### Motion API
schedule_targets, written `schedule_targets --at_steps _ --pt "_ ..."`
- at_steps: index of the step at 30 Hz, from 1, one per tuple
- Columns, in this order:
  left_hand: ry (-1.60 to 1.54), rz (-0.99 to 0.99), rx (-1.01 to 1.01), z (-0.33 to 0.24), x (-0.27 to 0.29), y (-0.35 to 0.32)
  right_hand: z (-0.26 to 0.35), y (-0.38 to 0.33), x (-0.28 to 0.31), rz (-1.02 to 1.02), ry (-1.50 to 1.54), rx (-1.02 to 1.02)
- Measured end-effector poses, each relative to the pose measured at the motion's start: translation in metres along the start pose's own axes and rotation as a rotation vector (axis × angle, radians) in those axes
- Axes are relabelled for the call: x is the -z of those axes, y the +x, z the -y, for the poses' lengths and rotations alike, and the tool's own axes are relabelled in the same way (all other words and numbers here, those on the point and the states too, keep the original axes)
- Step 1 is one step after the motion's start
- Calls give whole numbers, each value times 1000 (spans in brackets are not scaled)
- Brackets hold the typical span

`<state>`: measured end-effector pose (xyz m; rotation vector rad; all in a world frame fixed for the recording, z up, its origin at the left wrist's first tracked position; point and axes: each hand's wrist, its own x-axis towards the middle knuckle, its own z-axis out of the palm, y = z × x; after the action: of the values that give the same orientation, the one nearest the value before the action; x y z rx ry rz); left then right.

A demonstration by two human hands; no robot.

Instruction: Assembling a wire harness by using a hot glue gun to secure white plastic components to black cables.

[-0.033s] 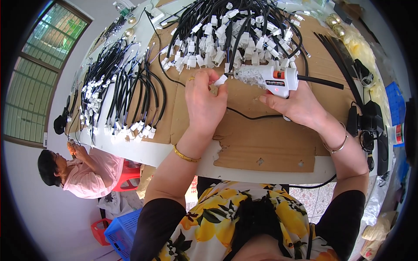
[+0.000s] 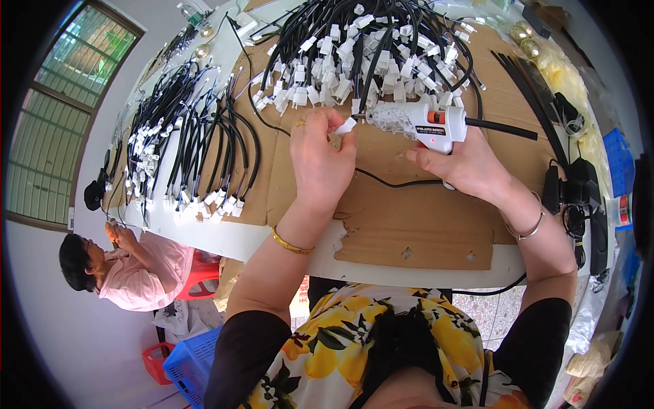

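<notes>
Over cardboard (image 2: 429,225) on the desk (image 2: 238,238), left hand (image 2: 321,167) pinches a connector (image 2: 347,126), right hand (image 2: 475,165) grips a glue gun (image 2: 439,129); window (image 2: 54,143) left of desk.

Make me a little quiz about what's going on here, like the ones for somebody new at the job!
1. What tool is in the person's right grip?
2. True or false: the left grip is holding nothing.
3. Pick one. The biggest heap of black cables lies:
A) under the table
B) at the far side of the tabletop
C) in the person's lap

Key:
1. A white glue gun.
2. False: it pinches a small white connector near the tool's nozzle.
3. B.
</notes>
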<state>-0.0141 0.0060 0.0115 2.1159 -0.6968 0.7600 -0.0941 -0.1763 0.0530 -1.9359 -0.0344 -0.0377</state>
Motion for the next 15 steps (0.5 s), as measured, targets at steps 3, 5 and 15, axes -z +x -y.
schedule_targets --at_steps 3,5,15 --pt "-18 8 7 1 1 0 9 -2 1 8 -62 -62" --pt "1 1 -14 1 1 0 4 -1 0 14 -79 -59" --pt "16 -7 -54 1 0 1 -4 0 0 28 -105 -22"
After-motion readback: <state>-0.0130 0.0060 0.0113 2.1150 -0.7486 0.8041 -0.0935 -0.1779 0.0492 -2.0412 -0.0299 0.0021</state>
